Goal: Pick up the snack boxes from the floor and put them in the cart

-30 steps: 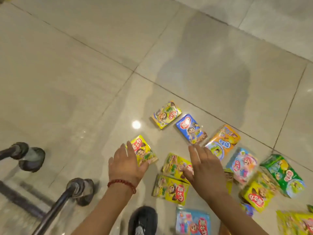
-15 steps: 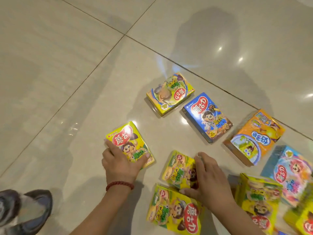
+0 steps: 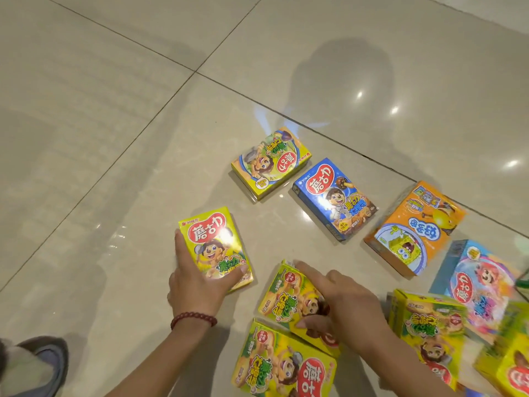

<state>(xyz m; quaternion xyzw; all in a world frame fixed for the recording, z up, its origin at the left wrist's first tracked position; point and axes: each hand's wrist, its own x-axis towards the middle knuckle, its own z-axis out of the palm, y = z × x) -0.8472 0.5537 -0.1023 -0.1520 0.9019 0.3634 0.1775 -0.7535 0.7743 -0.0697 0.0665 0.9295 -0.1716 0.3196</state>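
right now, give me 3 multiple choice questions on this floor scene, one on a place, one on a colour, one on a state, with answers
1. Which box lies directly left of the orange box?
A. the blue box
B. a pink box
C. a green bag

2. What colour is the bracelet on the left wrist?
A. silver
B. dark red
C. black

3. How is the left hand placed?
A. hanging idle in the air
B. flat on bare floor
C. gripping a yellow box

Answers:
1. A: the blue box lies between the orange box and the far yellow box.
2. B: its beads look dark red.
3. C: fingers and thumb wrap both sides of the yellow box, which lies on the floor.
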